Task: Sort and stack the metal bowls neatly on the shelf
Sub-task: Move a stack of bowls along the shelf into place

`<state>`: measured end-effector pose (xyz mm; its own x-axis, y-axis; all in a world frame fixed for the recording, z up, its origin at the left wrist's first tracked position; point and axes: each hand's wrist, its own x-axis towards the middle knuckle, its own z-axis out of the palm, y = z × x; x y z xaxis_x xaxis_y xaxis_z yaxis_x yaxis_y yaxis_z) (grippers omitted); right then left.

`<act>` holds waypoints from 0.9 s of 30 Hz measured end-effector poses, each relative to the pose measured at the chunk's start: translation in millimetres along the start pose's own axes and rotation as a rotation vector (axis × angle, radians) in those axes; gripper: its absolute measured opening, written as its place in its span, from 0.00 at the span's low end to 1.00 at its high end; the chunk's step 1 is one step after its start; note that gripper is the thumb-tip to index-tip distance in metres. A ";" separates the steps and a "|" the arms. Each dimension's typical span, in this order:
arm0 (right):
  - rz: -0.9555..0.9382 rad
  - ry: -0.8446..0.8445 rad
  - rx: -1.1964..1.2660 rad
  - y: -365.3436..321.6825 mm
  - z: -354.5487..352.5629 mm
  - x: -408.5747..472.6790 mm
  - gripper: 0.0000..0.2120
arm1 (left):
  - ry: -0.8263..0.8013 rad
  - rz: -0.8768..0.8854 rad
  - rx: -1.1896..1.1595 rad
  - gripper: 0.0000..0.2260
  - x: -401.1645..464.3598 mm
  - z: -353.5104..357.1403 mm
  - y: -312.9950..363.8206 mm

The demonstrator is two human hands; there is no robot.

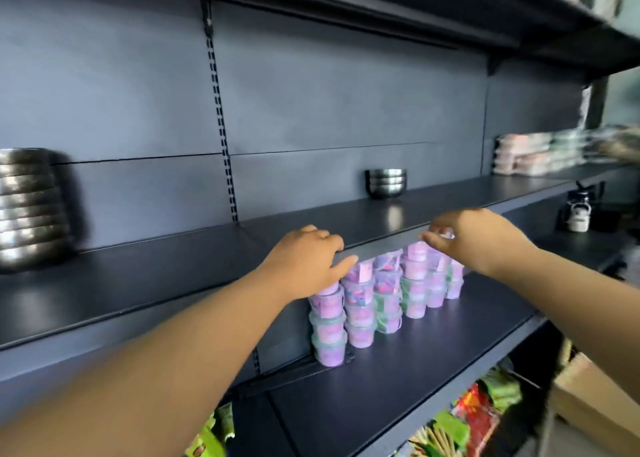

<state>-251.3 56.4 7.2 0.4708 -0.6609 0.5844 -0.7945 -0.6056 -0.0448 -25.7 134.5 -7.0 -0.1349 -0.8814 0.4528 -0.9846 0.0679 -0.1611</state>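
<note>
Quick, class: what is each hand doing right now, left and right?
Left hand: fingers curled, holding nothing.
Right hand: fingers loosely curled, holding nothing.

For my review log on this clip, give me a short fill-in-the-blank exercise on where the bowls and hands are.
1. The tall stack of metal bowls stands at the ____ end of the shelf.
2. The short stack of metal bowls holds ____ bowls.
3. Neither the left hand nor the right hand holds a ____.

Missing words: left; three; bowl

bowls [386, 182] silver | shelf [138, 276] dark blue-grey | tubs [360, 314] pink-purple | packets [474, 418] green-red
</note>
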 end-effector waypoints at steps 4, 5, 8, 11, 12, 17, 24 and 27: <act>0.067 -0.018 0.016 58.7 1.7 -2.4 0.16 | -0.023 -0.037 -0.013 0.19 36.2 14.5 22.8; 0.081 -0.011 0.035 71.3 4.5 0.1 0.16 | -0.026 -0.063 -0.033 0.19 45.6 18.6 25.3; 0.114 0.018 0.100 103.8 19.2 13.0 0.15 | -0.037 -0.123 -0.076 0.18 75.3 35.5 26.3; 0.112 0.014 0.112 134.5 40.7 35.5 0.16 | -0.031 -0.190 -0.126 0.17 114.2 54.6 21.1; 0.103 0.014 0.104 146.7 49.3 47.5 0.16 | -0.022 -0.207 -0.140 0.17 131.7 62.5 18.9; 0.098 -0.020 0.089 202.1 83.3 123.7 0.16 | 0.004 -0.229 -0.167 0.18 220.9 99.4 12.4; 0.093 -0.073 0.121 268.0 133.7 218.9 0.20 | -0.097 -0.260 -0.079 0.18 317.6 144.2 -4.8; 0.074 -0.106 0.160 285.6 162.0 247.4 0.21 | -0.139 -0.316 -0.044 0.19 338.6 160.9 -14.1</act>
<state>-299.6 -351.9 7.8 0.4580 -0.7440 0.4866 -0.7610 -0.6110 -0.2179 -39.6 -240.1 7.6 0.1914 -0.9171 0.3498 -0.9795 -0.2014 0.0077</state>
